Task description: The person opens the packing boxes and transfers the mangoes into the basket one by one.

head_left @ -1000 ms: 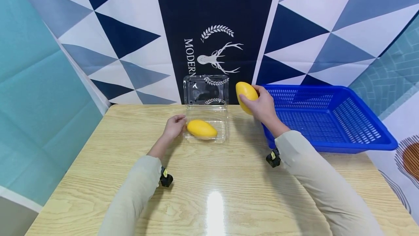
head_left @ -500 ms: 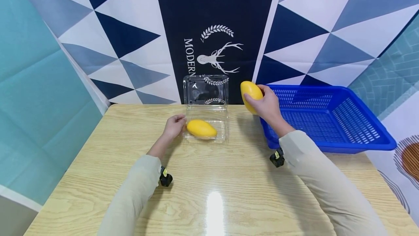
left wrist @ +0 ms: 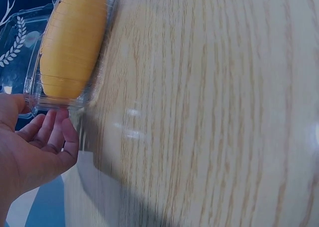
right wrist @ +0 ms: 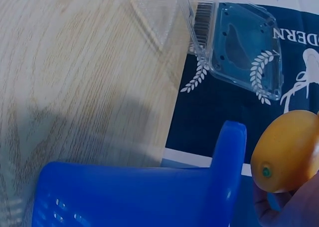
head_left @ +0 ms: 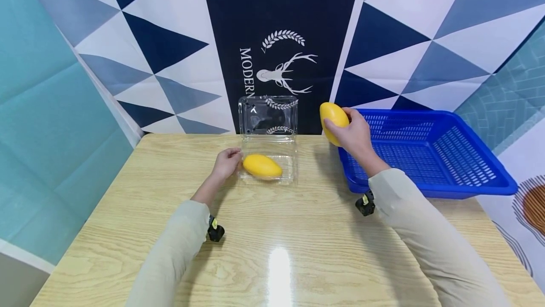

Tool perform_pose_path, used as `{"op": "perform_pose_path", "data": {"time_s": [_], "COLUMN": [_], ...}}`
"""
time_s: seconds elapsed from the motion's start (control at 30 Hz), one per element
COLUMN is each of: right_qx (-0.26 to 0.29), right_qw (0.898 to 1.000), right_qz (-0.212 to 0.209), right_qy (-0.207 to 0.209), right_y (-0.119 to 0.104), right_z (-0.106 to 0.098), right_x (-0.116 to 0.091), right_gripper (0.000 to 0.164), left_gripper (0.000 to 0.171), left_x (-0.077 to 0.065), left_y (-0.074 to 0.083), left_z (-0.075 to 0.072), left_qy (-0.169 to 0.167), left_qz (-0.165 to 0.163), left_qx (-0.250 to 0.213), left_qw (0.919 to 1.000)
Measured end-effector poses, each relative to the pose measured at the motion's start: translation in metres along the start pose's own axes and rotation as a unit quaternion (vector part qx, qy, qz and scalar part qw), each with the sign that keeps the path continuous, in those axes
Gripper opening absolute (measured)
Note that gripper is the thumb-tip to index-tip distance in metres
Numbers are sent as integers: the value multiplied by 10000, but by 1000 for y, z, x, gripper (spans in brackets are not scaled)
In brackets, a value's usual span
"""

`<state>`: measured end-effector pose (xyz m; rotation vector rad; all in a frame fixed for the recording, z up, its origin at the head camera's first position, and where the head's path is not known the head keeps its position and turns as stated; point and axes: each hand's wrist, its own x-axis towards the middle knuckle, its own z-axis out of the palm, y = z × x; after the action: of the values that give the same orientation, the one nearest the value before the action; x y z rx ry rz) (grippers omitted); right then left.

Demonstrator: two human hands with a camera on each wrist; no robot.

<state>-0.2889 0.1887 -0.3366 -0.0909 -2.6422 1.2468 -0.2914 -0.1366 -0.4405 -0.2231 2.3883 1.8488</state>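
Observation:
A yellow mango (head_left: 262, 165), smooth like a model, lies in the near half of a clear plastic clamshell box (head_left: 289, 170) on the table. The box's lid (head_left: 268, 116) stands raised at the back. At the box's left end, my left hand (head_left: 226, 162) pinches its edge between thumb and fingers; the left wrist view shows this hand (left wrist: 37, 147) at the corner. My right hand (head_left: 354, 133) grips a second yellow mango (head_left: 334, 122) in the air, over the left rim of a blue basket (head_left: 430, 155). A green stem spot shows on that mango (right wrist: 286, 152) in the right wrist view.
The blue basket has slotted walls and stands at the table's right, near the back. Directly behind the wooden table (head_left: 238, 250) hangs a patterned cloth (head_left: 179, 47). A teal cloth (head_left: 55, 122) borders the left side.
My right hand has moved right with the mango, away from the clamshell box and toward the blue basket. The left hand and the box have stayed in place.

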Motion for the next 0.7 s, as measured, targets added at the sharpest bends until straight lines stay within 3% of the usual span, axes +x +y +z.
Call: {"op": "perform_pose_path", "data": {"time_s": [0.7], "right_qx": [-240], "right_qw": [9997], "right_qz": [-45], "right_qy": [85], "right_y": [8], "right_z": [-9], "right_x": [3], "right_gripper": [73], "left_gripper": [41], "left_x": [1], "left_y": [0], "left_z": [-2], "left_qy": [-151], "left_qz": [-44], "left_qx": [-64], "left_qw": [9999]}}
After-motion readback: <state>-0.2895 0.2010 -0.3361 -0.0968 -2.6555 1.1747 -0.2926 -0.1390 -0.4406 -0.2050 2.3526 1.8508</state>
